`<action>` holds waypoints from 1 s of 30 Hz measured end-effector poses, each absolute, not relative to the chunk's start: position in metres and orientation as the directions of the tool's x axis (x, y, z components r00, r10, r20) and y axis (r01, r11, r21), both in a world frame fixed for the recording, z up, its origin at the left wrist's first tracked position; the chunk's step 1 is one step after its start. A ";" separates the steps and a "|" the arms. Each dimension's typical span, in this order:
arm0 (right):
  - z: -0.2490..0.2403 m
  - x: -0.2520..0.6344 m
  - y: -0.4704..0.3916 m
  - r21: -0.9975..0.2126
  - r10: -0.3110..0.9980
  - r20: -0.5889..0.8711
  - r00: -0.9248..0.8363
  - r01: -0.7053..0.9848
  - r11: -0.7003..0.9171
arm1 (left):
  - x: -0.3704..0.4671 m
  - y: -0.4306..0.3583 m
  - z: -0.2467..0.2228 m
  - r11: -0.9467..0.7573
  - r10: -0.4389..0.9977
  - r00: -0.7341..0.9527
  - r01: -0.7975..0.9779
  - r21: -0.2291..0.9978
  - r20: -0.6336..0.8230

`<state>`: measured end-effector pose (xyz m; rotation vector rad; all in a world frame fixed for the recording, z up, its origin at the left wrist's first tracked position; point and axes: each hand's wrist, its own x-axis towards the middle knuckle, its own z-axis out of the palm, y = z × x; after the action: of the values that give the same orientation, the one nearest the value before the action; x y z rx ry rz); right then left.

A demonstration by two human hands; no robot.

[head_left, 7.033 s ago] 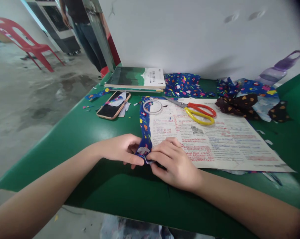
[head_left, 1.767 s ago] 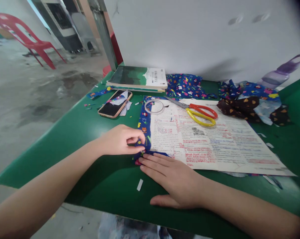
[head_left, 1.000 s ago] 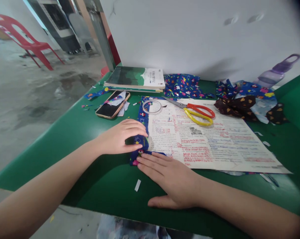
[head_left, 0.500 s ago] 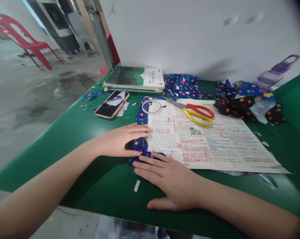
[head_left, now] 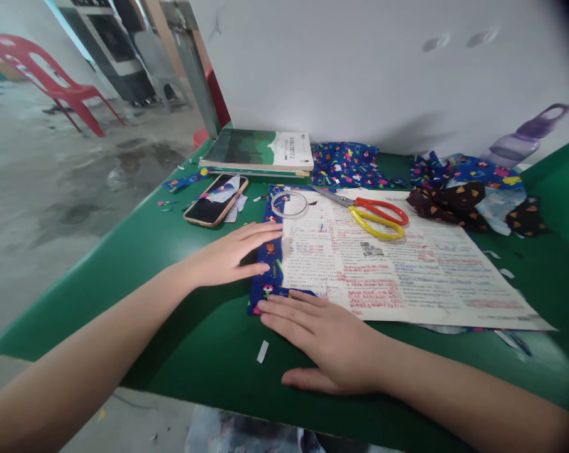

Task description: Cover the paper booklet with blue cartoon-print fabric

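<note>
Shifted slightly up the frame, the left hand (head_left: 230, 256) is spread over the cloth (head_left: 270, 250), whose long edge runs upward at centre, its lower corner covered by the flattened right hand (head_left: 330, 341).

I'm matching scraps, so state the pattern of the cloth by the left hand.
Blue cloth with small multicoloured cartoon figures, seen in the head view.

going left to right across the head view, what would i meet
Red plastic chair, black phone in pinkish case, blue patterned fabric strip edging the white printed sheet, red-and-yellow-handled scissors, translucent purple bottle.
</note>
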<state>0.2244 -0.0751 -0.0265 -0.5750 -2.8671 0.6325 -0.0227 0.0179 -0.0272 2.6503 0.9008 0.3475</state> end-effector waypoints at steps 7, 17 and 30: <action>-0.026 0.231 -0.078 -0.281 0.447 0.403 -0.798 0.357 0.891 | -0.029 0.030 -0.034 -0.730 0.654 0.742 0.566 0.384 0.150; -0.019 0.295 -0.056 -0.019 0.554 0.532 -0.640 0.645 0.764 | -0.031 0.031 -0.035 -0.721 0.674 0.724 0.600 0.348 0.149; -0.026 0.356 -0.027 -0.163 0.881 0.141 -0.452 0.867 0.471 | -0.031 0.030 -0.035 -0.716 0.665 0.745 0.615 0.330 0.053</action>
<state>0.3557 -0.0266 -0.0256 -1.5138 -2.5127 0.0996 -0.0305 0.0304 -0.0354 2.6540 0.9984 0.2420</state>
